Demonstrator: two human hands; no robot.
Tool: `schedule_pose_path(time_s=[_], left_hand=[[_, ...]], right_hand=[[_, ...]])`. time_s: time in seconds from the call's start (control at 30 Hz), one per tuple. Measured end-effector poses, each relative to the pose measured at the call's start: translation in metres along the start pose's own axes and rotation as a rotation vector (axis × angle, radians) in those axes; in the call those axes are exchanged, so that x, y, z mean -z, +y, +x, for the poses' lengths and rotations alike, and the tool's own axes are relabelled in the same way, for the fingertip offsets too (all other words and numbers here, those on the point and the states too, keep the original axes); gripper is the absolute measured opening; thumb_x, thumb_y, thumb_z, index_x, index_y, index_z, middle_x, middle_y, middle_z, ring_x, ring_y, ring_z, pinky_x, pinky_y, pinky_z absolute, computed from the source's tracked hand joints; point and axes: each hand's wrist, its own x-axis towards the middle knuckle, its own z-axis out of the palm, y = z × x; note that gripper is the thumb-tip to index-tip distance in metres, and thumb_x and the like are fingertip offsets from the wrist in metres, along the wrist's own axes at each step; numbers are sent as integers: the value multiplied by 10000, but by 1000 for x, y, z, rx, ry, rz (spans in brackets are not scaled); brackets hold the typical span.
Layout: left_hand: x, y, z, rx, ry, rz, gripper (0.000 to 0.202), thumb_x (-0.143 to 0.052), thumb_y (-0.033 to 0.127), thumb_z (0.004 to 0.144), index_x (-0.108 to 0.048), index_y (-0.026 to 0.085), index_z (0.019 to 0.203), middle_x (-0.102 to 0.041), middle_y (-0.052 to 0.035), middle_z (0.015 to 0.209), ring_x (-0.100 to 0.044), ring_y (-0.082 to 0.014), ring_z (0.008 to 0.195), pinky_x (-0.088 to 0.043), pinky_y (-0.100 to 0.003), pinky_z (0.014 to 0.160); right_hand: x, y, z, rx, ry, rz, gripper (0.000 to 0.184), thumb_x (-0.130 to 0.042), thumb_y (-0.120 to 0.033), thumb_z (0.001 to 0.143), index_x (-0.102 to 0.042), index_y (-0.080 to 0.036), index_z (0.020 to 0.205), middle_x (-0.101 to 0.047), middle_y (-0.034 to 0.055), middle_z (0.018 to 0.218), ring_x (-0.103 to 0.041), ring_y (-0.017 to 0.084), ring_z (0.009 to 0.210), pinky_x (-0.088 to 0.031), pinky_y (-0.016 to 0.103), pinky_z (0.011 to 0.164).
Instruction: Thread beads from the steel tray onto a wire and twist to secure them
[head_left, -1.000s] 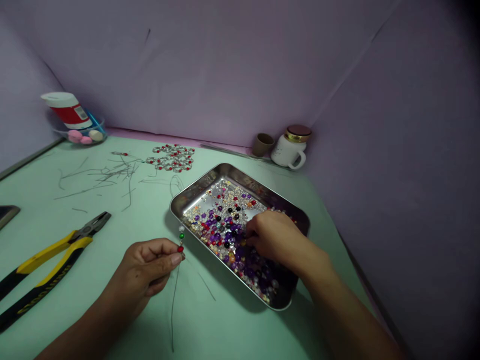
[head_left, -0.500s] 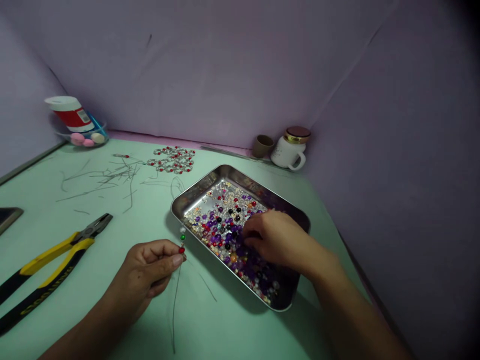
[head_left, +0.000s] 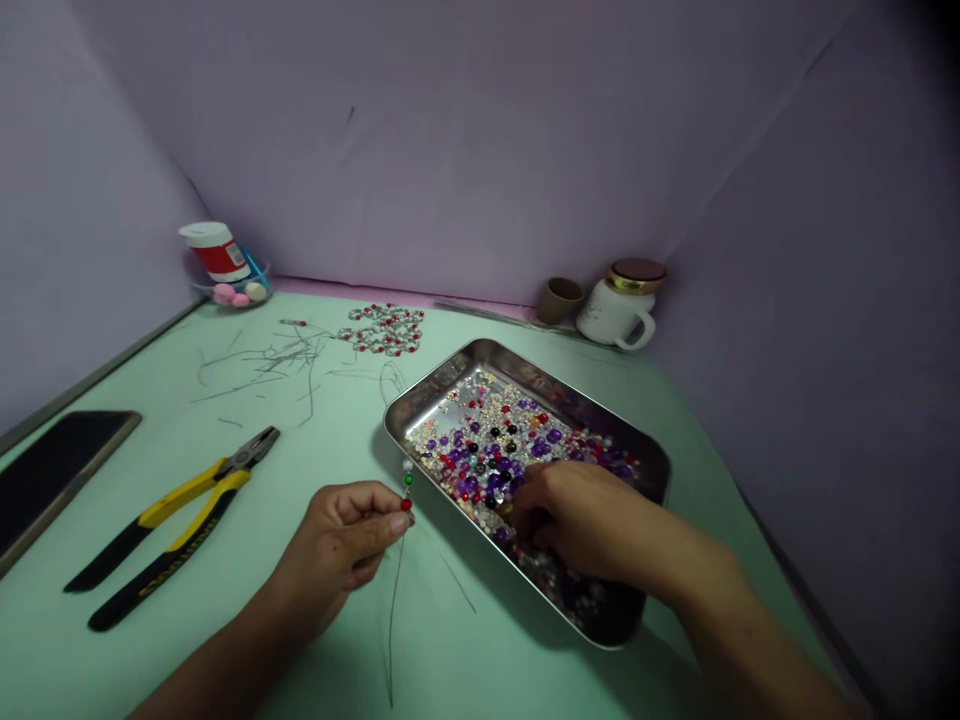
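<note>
Pinched between the thumb and fingers of my left hand [head_left: 352, 540] is a beaded wire [head_left: 408, 480]. A white, a green and a red bead show above the fingertips, and a long thin tail of wire hangs below. It is just left of the near edge of a metal tray [head_left: 517, 572]. Inside that tray, my right hand [head_left: 570, 515] has its fingers curled down among loose beads [head_left: 480, 450], mostly purple, red, black and clear. Its fingertips are partly hidden, so I cannot make out what lies between them.
Yellow-and-black pliers [head_left: 195, 510] and a dark phone [head_left: 64, 470] lie to the left. Cut wire pieces [head_left: 289, 360] and a red-beaded chain [head_left: 386, 330] lie farther back. A bowl [head_left: 262, 285] holding a white-red container, a brown cup [head_left: 559, 300] and a lidded mug [head_left: 607, 315] line the back.
The view has swung left, so everything appears farther right and more of the phone shows. My right hand has moved nearer the tray's front side, its fingers lower in the beads. My left hand keeps its pinch.
</note>
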Motion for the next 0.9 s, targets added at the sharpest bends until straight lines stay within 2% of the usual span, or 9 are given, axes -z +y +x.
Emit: schedule_pose_path(time_s=[0.17, 0.3, 0.4, 0.57, 0.73, 0.9], left_hand=[[0, 1, 1, -8, -12, -9, 176, -717, 276, 573, -610, 137, 589, -374, 91, 394, -191, 11, 315, -96, -151, 322], [2, 0, 0, -2, -17, 8, 173, -717, 277, 578, -620, 134, 595, -387, 84, 409, -199, 13, 320, -103, -153, 326], [3, -1, 1, 6, 3, 15, 188, -726, 286, 558, -627, 131, 598, -423, 71, 432, -201, 15, 323, -100, -155, 330], [2, 0, 2, 21, 3, 12, 197, -728, 294, 538, -641, 132, 608, -458, 54, 426, -209, 11, 317, -96, -160, 330], [2, 0, 1, 29, 3, 17, 204, -725, 299, 534, -631, 128, 592, -401, 71, 394, -195, 9, 314, -101, -160, 331], [2, 1, 0, 30, 1, 23, 184, -719, 285, 552, -631, 131, 599, -416, 67, 413, -199, 9, 319, -100, -160, 332]], right_hand=[[4, 6, 1, -90, 26, -24, 351, -477, -15, 584, -695, -241, 741, -679, 16, 729, -593, 156, 696, -366, 249, 599], [7, 10, 1, -172, 21, -74, 368, -487, -32, 579, -699, -262, 773, -686, 17, 762, -597, 174, 718, -353, 251, 568], [9, 13, 1, -178, 22, -82, 367, -493, -42, 589, -696, -284, 776, -686, 4, 770, -595, 169, 710, -349, 247, 560], [12, 18, 1, -161, 64, -143, 223, -529, -130, 676, -682, -273, 754, -677, 7, 708, -586, 165, 648, -331, 256, 542], [17, 14, 2, -192, 161, -222, 182, -531, -165, 711, -679, -262, 752, -671, 4, 694, -577, 152, 619, -300, 245, 505], [15, 11, 3, -169, 215, -203, 172, -521, -205, 749, -683, -249, 788, -665, 16, 702, -573, 149, 617, -307, 241, 504]])
